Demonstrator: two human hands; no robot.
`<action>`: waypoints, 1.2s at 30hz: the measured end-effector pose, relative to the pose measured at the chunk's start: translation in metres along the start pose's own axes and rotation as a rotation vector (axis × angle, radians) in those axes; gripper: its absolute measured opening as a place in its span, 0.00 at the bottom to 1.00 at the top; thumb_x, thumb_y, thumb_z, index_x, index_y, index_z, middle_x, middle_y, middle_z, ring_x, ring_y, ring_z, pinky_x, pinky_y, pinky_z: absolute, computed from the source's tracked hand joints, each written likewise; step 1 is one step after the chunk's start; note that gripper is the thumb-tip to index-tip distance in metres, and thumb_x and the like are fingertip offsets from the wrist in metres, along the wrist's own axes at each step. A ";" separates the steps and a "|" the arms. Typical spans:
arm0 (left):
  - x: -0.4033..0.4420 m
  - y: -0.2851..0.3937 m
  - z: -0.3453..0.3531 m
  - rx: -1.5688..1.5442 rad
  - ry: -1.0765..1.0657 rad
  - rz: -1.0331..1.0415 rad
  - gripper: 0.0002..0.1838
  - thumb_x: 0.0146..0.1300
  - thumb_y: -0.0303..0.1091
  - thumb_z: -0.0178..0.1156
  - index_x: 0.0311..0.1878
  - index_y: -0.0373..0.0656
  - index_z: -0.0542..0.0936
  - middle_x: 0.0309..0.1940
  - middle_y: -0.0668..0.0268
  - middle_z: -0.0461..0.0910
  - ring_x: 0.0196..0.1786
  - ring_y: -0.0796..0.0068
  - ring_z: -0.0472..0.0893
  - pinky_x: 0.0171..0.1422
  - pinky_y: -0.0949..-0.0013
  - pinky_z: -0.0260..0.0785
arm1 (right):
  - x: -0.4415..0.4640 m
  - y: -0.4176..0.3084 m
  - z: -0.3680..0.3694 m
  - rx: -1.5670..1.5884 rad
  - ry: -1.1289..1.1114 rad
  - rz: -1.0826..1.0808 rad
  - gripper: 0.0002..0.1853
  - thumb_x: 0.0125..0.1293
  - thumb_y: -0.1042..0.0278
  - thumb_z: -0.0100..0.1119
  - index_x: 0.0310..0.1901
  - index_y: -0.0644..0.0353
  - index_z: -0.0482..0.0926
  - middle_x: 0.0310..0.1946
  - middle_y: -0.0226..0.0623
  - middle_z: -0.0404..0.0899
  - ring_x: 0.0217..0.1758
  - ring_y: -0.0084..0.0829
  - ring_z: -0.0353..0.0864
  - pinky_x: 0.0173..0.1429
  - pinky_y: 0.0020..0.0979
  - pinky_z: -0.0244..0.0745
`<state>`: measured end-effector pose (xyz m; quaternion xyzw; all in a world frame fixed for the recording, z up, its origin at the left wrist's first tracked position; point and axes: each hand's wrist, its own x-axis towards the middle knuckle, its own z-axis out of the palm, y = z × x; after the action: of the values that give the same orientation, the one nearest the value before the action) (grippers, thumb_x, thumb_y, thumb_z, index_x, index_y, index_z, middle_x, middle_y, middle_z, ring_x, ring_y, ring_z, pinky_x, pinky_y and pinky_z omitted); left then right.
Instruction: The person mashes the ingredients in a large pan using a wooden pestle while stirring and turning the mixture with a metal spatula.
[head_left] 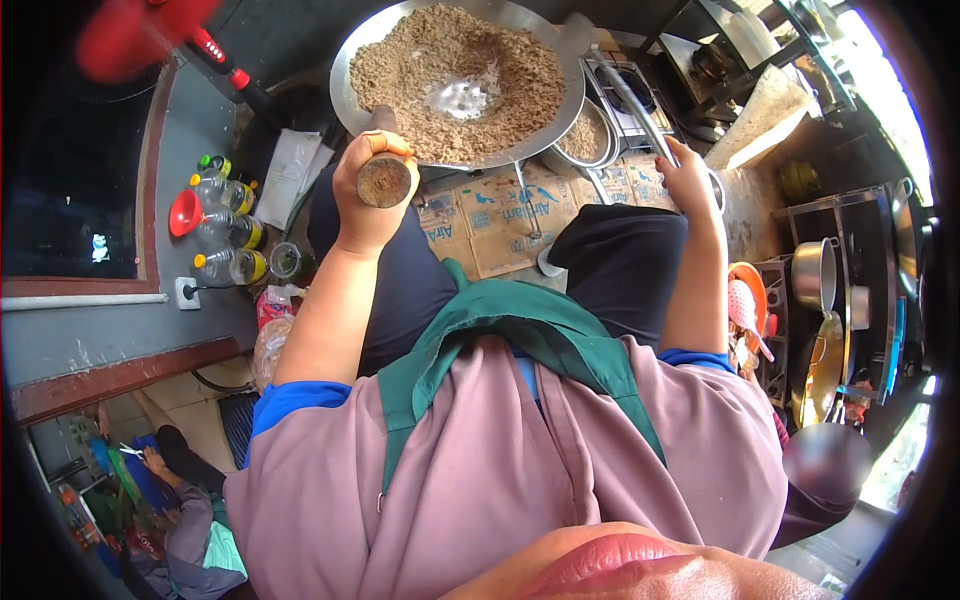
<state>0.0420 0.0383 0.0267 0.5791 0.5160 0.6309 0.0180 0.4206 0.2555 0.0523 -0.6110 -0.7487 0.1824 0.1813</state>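
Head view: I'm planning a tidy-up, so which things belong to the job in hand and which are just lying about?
In use, it seems:
wok
brown crumbs
wooden handle, in the left grip
long metal handle, in the right grip

Apparently just lying about:
yellow-capped bottles
red funnel
metal pot at the rack

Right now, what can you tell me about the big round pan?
The pan is wide, round and silvery, apparently metal, with sloping sides. It sits open side up in front of the person, its far rim at the picture's top edge. A crumbly brown mass lines it around a pale, shiny middle. A thick wooden handle, gripped by the left hand, overlaps the near rim; whether they touch is unclear.
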 end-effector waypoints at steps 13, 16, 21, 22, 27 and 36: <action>0.003 0.001 -0.009 -0.002 -0.015 -0.005 0.17 0.49 0.13 0.66 0.39 0.41 0.74 0.36 0.63 0.80 0.41 0.68 0.82 0.51 0.68 0.73 | 0.033 -0.146 0.059 -0.852 -0.307 -0.467 0.09 0.66 0.70 0.55 0.40 0.56 0.86 0.40 0.42 0.87 0.45 0.40 0.88 0.47 0.38 0.83; 0.003 0.000 -0.011 -0.052 0.000 -0.013 0.17 0.49 0.12 0.66 0.39 0.40 0.74 0.36 0.63 0.80 0.41 0.68 0.82 0.51 0.68 0.73 | 0.085 -0.140 0.112 -0.805 -0.236 -0.432 0.11 0.67 0.71 0.53 0.42 0.54 0.86 0.42 0.42 0.87 0.48 0.40 0.87 0.50 0.38 0.83; 0.006 0.002 -0.016 -0.052 0.032 0.027 0.15 0.47 0.13 0.66 0.36 0.40 0.75 0.32 0.63 0.79 0.35 0.68 0.81 0.43 0.70 0.74 | 0.083 -0.152 0.078 -0.604 -0.177 -0.374 0.18 0.67 0.73 0.51 0.51 0.43 0.86 0.47 0.36 0.86 0.55 0.38 0.83 0.58 0.40 0.78; 0.005 0.001 -0.016 -0.073 0.023 0.020 0.15 0.47 0.13 0.66 0.36 0.40 0.75 0.32 0.63 0.79 0.36 0.68 0.81 0.43 0.70 0.74 | 0.076 -0.157 0.056 -0.628 -0.233 -0.341 0.20 0.66 0.73 0.50 0.53 0.40 0.85 0.48 0.35 0.86 0.57 0.38 0.82 0.59 0.41 0.77; 0.005 -0.003 -0.023 -0.071 -0.011 -0.031 0.17 0.47 0.11 0.65 0.37 0.40 0.74 0.35 0.62 0.80 0.42 0.67 0.82 0.52 0.68 0.74 | 0.053 -0.130 0.009 -0.563 -0.434 -0.479 0.23 0.55 0.77 0.60 0.53 0.46 0.85 0.44 0.41 0.86 0.50 0.42 0.84 0.58 0.42 0.77; 0.003 -0.003 -0.021 -0.059 -0.032 -0.041 0.17 0.46 0.11 0.65 0.37 0.40 0.74 0.35 0.63 0.79 0.41 0.68 0.82 0.51 0.68 0.74 | 0.044 -0.173 0.140 -0.485 -0.381 -0.466 0.21 0.61 0.77 0.54 0.54 0.48 0.83 0.44 0.43 0.85 0.50 0.44 0.84 0.57 0.41 0.79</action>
<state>0.0238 0.0288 0.0311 0.5777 0.5086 0.6360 0.0564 0.1962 0.2595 0.0182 -0.4049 -0.9090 0.0644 -0.0744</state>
